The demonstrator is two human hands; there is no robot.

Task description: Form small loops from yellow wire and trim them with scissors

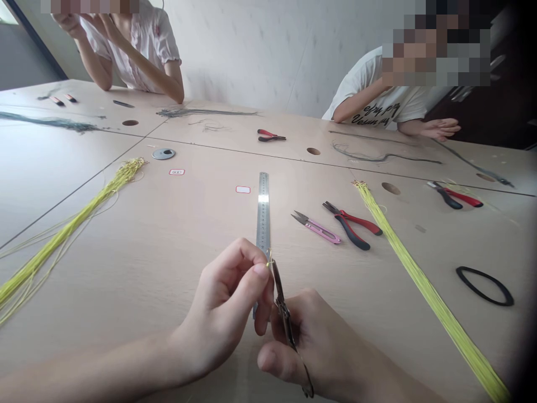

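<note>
My left hand (235, 296) is closed in a pinch on the end of a thin yellow cord (270, 255), which forms a small loop at the fingertips. My right hand (302, 341) is wrapped around a pair of dark metal scissors (283, 310), their tips pointing up beside the cord. Whether the blades touch the cord I cannot tell. Beneath both hands lies a steel ruler (263, 212), its lower part partly hidden by my left fingers. Bundles of yellow cords stretch along the table on the left (67, 240) and on the right (423, 280).
Pink thread snips (321, 230) and red-black pliers (352, 226) lie right of the ruler, with more pliers (455, 196) farther right and others (271, 136) behind. A black oval ring (484, 286) is at right. Two people sit across the table, near grey-green cords (201, 112).
</note>
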